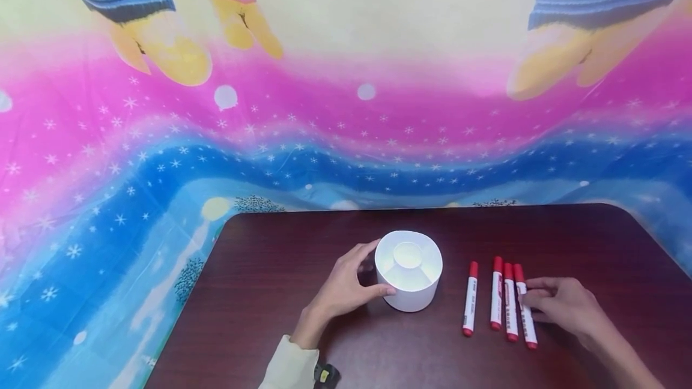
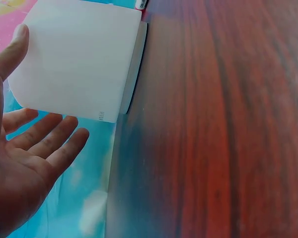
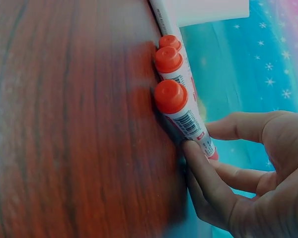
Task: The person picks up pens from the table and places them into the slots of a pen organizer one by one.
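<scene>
One cream sleeve (image 1: pixel 289 362) with a black wristband (image 1: pixel 327 375) shows nearest. The right hand (image 1: pixel 567 305) has a narrow grip, pinching the rightmost red-capped marker (image 1: pixel 529 328). Two more markers (image 1: pixel 510 303) lie just beside it; a fourth marker (image 1: pixel 470 302) lies apart, nearer the white divided container (image 1: pixel 411 301). The left hand (image 1: pixel 346 284) has a wide grip, thumb against the container's side. Beyond the dark worktop (image 1: pixel 281 269) hangs a patterned cloth (image 1: pixel 324 107).
</scene>
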A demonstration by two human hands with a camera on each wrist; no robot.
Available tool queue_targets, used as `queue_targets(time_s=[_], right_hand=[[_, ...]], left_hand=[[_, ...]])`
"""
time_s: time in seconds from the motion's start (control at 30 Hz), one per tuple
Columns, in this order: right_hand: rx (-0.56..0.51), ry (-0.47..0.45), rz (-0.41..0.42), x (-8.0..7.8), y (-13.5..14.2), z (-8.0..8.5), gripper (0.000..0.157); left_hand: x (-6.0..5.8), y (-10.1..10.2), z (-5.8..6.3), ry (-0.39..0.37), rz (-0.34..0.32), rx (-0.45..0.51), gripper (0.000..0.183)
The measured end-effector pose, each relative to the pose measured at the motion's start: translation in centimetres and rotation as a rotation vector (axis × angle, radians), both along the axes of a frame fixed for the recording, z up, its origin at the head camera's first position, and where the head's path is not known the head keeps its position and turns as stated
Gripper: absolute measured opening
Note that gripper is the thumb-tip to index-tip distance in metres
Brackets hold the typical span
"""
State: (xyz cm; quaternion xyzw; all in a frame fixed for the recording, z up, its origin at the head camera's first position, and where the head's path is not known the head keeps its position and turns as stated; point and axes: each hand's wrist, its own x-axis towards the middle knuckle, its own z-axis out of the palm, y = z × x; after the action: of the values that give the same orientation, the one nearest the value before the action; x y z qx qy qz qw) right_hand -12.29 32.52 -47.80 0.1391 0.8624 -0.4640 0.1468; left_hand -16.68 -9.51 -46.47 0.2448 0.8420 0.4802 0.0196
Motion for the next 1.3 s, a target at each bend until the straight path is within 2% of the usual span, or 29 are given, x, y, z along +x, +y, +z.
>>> queue_targets(time_s=[0.53, 0.83, 1.07, 1.3], right_hand=[[-0.068, 0.021, 0.013, 0.2, 0.3, 0.0, 0.061], [-0.087, 0.028, 0.027, 0.1, 0.6, 0.6, 0.064], [-0.142, 0.17, 0.052, 0.1, -0.1, 2.5, 0.062], [-0.21, 0.277, 0.059, -0.5, -2.9, 5.4, 0.063]], left_hand=[[-0.1, -0.1, -0.2, -0.003, -0.001, 0.003, 0.093], [-0.1, 0.0, -0.1, -0.005, 0.003, -0.019, 0.093], [-0.1, -0.1, -0.3, 0.014, 0.011, -0.034, 0.095], [-0.1, 0.0, -0.2, 0.017, 0.011, -0.033, 0.093]])
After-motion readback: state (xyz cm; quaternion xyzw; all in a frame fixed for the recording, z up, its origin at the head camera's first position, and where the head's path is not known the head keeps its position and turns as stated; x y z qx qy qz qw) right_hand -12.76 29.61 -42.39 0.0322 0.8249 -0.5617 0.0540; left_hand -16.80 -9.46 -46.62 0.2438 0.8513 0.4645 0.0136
